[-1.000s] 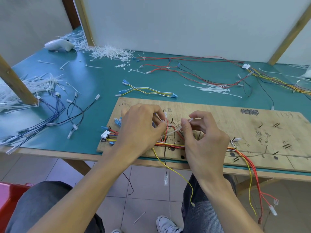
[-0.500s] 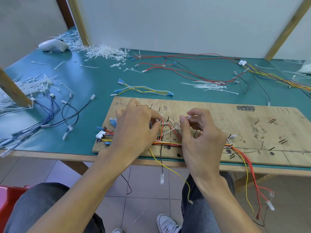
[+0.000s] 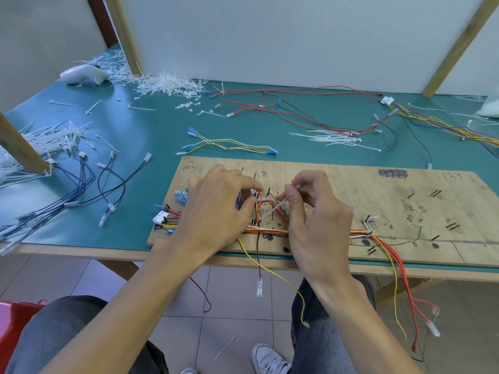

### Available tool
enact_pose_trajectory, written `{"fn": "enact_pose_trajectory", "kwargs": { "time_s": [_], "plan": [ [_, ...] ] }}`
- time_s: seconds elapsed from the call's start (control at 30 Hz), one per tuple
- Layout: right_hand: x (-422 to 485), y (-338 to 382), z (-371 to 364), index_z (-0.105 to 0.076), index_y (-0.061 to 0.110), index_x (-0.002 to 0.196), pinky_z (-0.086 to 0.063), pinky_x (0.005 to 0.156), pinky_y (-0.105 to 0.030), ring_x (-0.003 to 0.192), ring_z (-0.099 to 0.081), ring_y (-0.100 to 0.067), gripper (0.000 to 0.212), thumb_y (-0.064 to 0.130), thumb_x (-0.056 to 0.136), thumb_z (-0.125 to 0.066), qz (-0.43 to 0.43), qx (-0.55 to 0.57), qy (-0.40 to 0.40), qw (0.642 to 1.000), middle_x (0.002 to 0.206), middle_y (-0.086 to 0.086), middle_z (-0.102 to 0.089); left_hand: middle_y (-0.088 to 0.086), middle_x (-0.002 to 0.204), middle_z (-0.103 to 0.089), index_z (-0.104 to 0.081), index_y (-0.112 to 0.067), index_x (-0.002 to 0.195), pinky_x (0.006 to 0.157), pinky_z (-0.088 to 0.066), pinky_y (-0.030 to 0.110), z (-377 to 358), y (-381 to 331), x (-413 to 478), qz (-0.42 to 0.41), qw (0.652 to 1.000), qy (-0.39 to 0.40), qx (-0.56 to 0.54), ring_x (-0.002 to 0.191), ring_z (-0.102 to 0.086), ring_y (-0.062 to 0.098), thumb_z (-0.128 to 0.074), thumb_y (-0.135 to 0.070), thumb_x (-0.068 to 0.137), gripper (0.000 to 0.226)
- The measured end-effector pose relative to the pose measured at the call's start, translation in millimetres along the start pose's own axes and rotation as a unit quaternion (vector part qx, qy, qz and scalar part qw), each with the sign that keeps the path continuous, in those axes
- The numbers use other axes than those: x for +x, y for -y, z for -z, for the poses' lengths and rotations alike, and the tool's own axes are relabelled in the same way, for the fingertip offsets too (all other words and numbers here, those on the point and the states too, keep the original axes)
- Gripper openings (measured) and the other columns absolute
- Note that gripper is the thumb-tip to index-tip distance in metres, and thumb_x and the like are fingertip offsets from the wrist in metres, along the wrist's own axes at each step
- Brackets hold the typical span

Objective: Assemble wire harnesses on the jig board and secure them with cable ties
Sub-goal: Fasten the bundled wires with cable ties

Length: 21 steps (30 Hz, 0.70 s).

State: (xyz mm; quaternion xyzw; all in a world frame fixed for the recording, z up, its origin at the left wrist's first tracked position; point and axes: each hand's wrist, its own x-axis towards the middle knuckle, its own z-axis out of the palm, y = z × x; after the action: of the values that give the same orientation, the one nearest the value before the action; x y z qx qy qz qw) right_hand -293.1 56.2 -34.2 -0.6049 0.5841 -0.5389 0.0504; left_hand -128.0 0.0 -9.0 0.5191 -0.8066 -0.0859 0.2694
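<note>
Pinching cable tie (image 3: 275,209) with right hand (image 3: 318,228) fingers (image 3: 293,205), left hand (image 3: 216,214) gripping red wires (image 3: 259,209); tie could slip or snag a nail (image 3: 268,191).

Raw wood, matt mat, shiny plastic.
The pale rectangular plywood jig board (image 3: 378,201) is unvarnished, grainy and pen-marked, and studded with dark metal pegs (image 3: 449,226). It lies on a smooth, matt teal table mat (image 3: 151,130). The red, yellow and black harness wires (image 3: 270,231) have glossy plastic sheathing. The thin white cable tie (image 3: 275,209) is dull plastic, the white ribbed connector (image 3: 159,218) hard plastic. The grey trousers (image 3: 318,333) look like denim.
</note>
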Motion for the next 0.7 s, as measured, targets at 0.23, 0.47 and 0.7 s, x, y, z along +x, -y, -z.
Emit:
{"fn": "enact_pose_trajectory", "kwargs": {
  "time_s": [0.23, 0.47, 0.7],
  "plan": [
    [0.7, -0.1, -2.9, -0.048, 0.032, 0.112, -0.052, 0.082, -0.047, 0.082, -0.066, -0.021, 0.010, 0.023, 0.111, -0.052, 0.030, -0.005, 0.091, 0.995, 0.087, 0.011, -0.069, -0.018, 0.098, -0.066, -0.076, -0.046, 0.110, 0.088, -0.045, 0.053, -0.8, -1.6, 2.3, 0.007, 1.000, 0.012, 0.017, 0.104, -0.049, 0.013, -0.067, -0.037, 0.094, 0.021],
    [2.1, -0.5, -5.6, -0.043, 0.031, 0.110, -0.050, 0.086, -0.048, 0.075, -0.062, -0.019, 0.011, 0.021, 0.113, -0.044, 0.046, -0.032, 0.119, 0.991, 0.081, 0.017, -0.063, -0.022, 0.096, -0.066, -0.077, -0.045, 0.108, 0.088, -0.046, 0.053, 1.8, -0.8, 6.0, 0.025, 0.999, 0.024, 0.005, 0.106, -0.049, 0.012, -0.073, -0.036, 0.090, 0.021],
    [1.6, -0.9, -7.5, -0.043, 0.031, 0.109, -0.048, 0.090, -0.052, 0.072, -0.060, -0.021, 0.016, 0.015, 0.113, -0.045, 0.035, -0.044, 0.121, 0.991, 0.085, 0.016, -0.067, -0.024, 0.098, -0.065, -0.076, -0.046, 0.107, 0.087, -0.045, 0.051, 2.8, -1.5, 7.6, 0.026, 0.999, 0.036, 0.019, 0.105, -0.048, 0.010, -0.073, -0.034, 0.090, 0.021]
  ]
}}
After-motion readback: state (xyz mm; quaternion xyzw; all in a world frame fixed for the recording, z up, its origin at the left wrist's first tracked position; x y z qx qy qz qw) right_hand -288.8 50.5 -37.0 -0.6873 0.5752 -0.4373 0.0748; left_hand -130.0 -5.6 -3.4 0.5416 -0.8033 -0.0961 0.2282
